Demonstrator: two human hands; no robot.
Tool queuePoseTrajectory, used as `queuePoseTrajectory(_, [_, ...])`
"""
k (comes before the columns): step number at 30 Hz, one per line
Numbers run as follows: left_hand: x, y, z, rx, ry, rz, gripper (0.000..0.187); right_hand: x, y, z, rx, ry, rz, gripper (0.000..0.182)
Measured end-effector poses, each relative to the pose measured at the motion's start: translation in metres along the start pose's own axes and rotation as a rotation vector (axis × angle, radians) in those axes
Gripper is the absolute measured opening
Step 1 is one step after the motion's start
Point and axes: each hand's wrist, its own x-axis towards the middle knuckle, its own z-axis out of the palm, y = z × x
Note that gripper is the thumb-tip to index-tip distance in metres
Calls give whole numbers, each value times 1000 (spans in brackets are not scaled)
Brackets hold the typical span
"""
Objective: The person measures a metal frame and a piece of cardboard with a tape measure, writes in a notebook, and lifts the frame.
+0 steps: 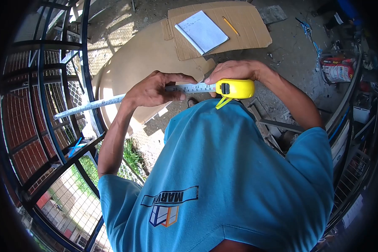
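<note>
A yellow tape measure [241,89] is in front of my chest, with its black button and a yellow strap hanging below. My right hand [235,72] is closed around the far side of the case, fingertips by the blade's mouth. The blade [191,87] runs out to the left, numbers around 20 to 23 facing me. My left hand [153,89] is curved around the blade, index finger above it and thumb below. Past that hand, the blade's free part [88,107] slopes down to the left. The palm hides a stretch of the blade.
A cardboard sheet [260,35] bears an open notebook [201,31] and a pencil [231,26]. Beneath it is a larger brown board [134,59]. A dark metal frame with mesh [40,101] stands at left. A printed sack [337,71] and metal pieces are at right.
</note>
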Motion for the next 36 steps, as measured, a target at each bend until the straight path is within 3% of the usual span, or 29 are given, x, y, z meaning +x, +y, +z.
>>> queuePoseTrajectory(10, [-2,2,-2,-24,-15,-38,38,2,1,1,1,15,23,44])
queuePoseTrajectory(13, [-2,-3,-2,-27,19,49,38,2,0,2,-45,77,-12,42])
queuePoseTrajectory(15, [-3,3,-4,-14,-8,-36,38,2,-3,3,-10,50,-2,43])
queuePoseTrajectory(34, [-5,1,-8,29,-18,-29,38,4,-6,3,129,-28,21,41])
queuePoseTrajectory(36, [-4,0,-8,19,-15,-24,37,10,0,3,-27,77,-134,38])
